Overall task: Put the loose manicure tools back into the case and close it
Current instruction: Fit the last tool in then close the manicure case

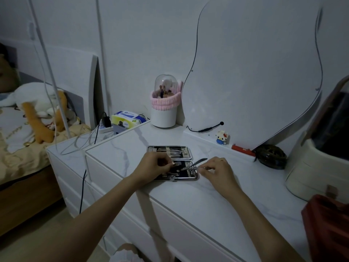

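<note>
Toward the left edge of the white marble-patterned surface (188, 201): a yellow and blue tissue pack (127, 118) just off the far left corner, and a white brush holder with a clear dome and pink fluffy band (164, 103) at the back edge. Near the middle, an open metal manicure case (171, 161), far half (169, 151) filled with a row of silvery tools, near half (186, 173) dark-lined and partly filled. Left hand (154, 165) over the near half's left side, fingers curled, pinching a small metal tool (176, 163) against the lining. Right hand (217, 170) just beside the case's right edge, fingertips pinching a thin silver tool (192, 168) reaching leftward over the near half; a second slim blade (199, 160) angled up beside it, grip on that one unclear. Further right along the back edge: a small block-built cat figure (222, 137), a red flat bar (242, 149), a dark round hair claw (272, 156). At the right edge, a cream storage box (317, 167) and a red bag (328, 224).
</note>
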